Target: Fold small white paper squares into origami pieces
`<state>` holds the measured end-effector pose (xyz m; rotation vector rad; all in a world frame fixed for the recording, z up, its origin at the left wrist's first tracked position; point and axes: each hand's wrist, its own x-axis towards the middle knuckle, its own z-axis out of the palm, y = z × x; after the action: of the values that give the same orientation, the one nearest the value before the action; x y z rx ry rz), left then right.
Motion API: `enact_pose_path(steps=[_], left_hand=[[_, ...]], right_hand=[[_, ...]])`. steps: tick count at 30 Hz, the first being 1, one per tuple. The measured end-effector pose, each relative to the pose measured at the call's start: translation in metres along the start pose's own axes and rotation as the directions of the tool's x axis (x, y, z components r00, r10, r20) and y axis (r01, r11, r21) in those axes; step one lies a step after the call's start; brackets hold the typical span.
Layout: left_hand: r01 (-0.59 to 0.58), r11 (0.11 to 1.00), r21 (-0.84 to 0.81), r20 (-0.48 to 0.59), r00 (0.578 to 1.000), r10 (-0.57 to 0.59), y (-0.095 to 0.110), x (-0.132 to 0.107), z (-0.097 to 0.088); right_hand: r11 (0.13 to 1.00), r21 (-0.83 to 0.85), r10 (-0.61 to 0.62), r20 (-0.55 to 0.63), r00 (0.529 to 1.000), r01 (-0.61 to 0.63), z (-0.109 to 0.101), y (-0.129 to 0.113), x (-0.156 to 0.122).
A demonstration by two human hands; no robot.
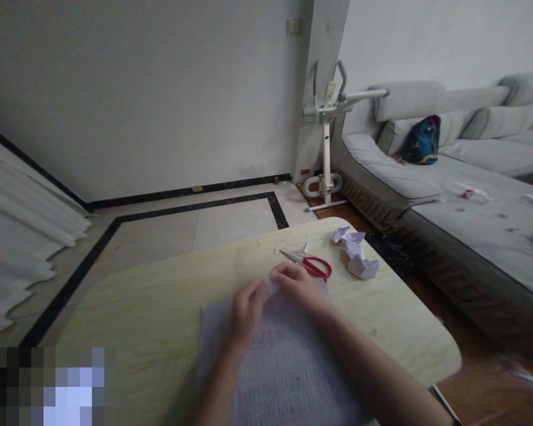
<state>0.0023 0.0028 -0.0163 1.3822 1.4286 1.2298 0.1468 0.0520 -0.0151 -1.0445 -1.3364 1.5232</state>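
Between my left hand and my right hand is a small piece of white paper. The fingers of both hands are closed on it, one hand at each side, and they cover most of its shape. Beneath my forearms lies a large greyish sheet with faint print, partly covered by them. Just beyond my right hand rest scissors with red handles, blades pointing to the left. Several folded white paper pieces sit in a row to the right of the scissors.
Thin paper scraps are scattered by the scissor blades on the pale wooden table with rounded corners. Past the table stand a white exercise machine and a grey sofa bearing a blue bag. A white curtain hangs at left.
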Motion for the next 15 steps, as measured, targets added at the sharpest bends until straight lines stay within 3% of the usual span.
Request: enact_pose_path(steps=[4, 10, 15], left_hand=[[-0.013, 1.000, 0.012, 0.012, 1.000, 0.013, -0.0049, -0.0010, -0.0006], [-0.019, 1.000, -0.007, 0.048, 0.999, 0.019, 0.0016, -0.0029, -0.0004], [-0.005, 1.000, 0.008, 0.016, 1.000, 0.005, 0.0028, -0.0024, -0.0006]], right_hand=[[0.999, -0.014, -0.041, 0.007, 0.999, 0.041, -0.0008, -0.0011, 0.0004], [1.000, 0.007, 0.015, 0.005, 1.000, -0.015, 0.0004, -0.0044, -0.0013], [0.996, -0.062, -0.063, 0.014, 0.998, 0.064, 0.0022, -0.0014, -0.0014]])
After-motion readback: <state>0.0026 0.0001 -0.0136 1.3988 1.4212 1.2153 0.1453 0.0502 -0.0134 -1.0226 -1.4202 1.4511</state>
